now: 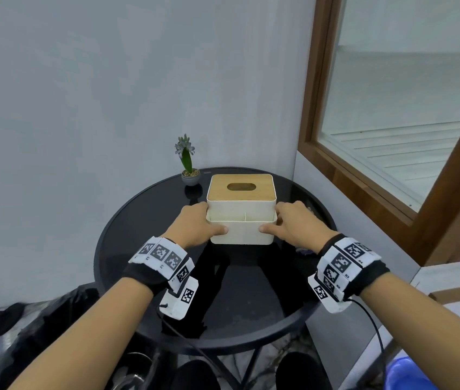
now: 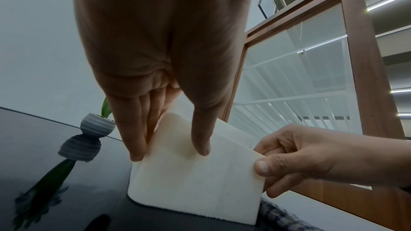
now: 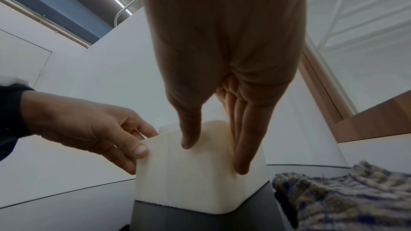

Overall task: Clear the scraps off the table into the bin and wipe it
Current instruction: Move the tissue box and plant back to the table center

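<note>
A cream tissue box (image 1: 241,229) with a wooden slotted lid stands on the round black glass table (image 1: 144,249). My left hand (image 1: 197,225) grips its left front corner, thumb on the front face and fingers along the side. My right hand (image 1: 290,223) grips the right front corner the same way. In the left wrist view the left hand (image 2: 169,152) pinches the box (image 2: 195,182), which touches the table. The right wrist view shows the right hand (image 3: 214,155) on the box (image 3: 189,178). A checked blue and beige cloth (image 3: 344,196) lies just right of the box.
A small potted plant (image 1: 189,170) stands at the table's back, left of the box. A wood-framed window (image 1: 363,178) and a white wall close in on the right. Black bags (image 1: 26,333) lie on the floor at lower left, a blue object (image 1: 408,372) at lower right.
</note>
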The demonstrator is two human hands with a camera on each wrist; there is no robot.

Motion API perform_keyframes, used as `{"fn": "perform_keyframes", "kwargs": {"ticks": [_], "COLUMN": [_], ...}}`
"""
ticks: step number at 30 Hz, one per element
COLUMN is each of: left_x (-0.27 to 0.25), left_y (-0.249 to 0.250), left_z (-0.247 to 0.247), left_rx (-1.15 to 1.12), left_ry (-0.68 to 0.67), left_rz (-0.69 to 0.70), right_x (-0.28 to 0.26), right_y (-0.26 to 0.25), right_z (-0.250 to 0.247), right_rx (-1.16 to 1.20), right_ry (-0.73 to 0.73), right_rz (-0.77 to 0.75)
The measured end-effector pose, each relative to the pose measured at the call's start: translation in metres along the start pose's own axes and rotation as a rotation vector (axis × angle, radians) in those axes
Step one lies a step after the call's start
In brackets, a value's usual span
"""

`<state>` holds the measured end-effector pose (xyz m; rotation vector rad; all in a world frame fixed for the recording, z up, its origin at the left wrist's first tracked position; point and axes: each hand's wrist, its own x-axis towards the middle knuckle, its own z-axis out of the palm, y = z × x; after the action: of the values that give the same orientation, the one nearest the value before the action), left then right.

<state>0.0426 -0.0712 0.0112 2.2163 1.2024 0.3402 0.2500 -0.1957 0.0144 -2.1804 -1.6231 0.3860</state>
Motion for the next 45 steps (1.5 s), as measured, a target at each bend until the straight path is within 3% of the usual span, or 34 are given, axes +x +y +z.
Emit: {"fn": "perform_keyframes", "kwargs": {"ticks": [18, 45], "left_x": [-0.006, 0.003], "left_y": [-0.003, 0.004], "left_z": [0.004, 0.014], "left_rx": [-0.048, 0.037], "left_ry": [0.044, 0.044], "left_rz": [0.013, -0.033], "right_x": [-0.003, 0.027], "right_y": [0.001, 0.021], "right_z": [0.006, 0.006], "right_rx": [0.103, 0.036], "right_ry": [0.033, -0.020], "right_rz": [0.011, 0.031]}}
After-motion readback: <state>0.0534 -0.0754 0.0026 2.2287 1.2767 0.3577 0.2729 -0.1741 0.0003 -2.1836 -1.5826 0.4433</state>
